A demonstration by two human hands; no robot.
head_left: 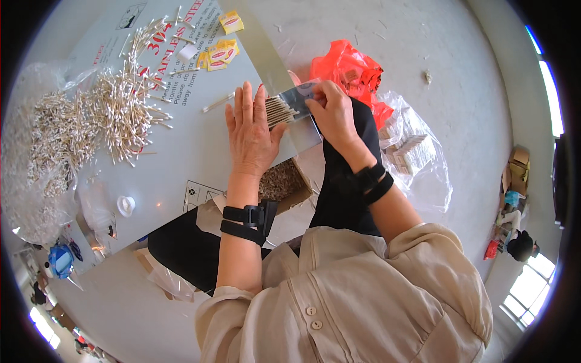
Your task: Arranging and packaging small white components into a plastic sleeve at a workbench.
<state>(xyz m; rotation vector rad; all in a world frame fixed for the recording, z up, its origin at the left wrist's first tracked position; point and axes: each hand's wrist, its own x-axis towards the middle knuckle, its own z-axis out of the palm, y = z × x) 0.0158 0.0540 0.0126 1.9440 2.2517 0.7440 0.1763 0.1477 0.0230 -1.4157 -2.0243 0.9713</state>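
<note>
My left hand (253,130) lies flat near the table's edge, fingers stretched out. Its thumb side rests against a neat row of cotton swabs (279,112). My right hand (334,112) pinches a small clear plastic bag (298,98) between thumb and fingertips. The bag sits at the far ends of the row, and some swabs look partly inside or under it; I cannot tell which. A couple of loose swabs (218,103) lie just left of my left fingers.
A large heap of cotton swabs (124,115) covers the table's left (175,157). Small yellow packets (223,53) lie at the far side. Below the edge stands a cardboard box (284,184). To the right are a red plastic bag (345,66) and a clear bag of packs (414,151).
</note>
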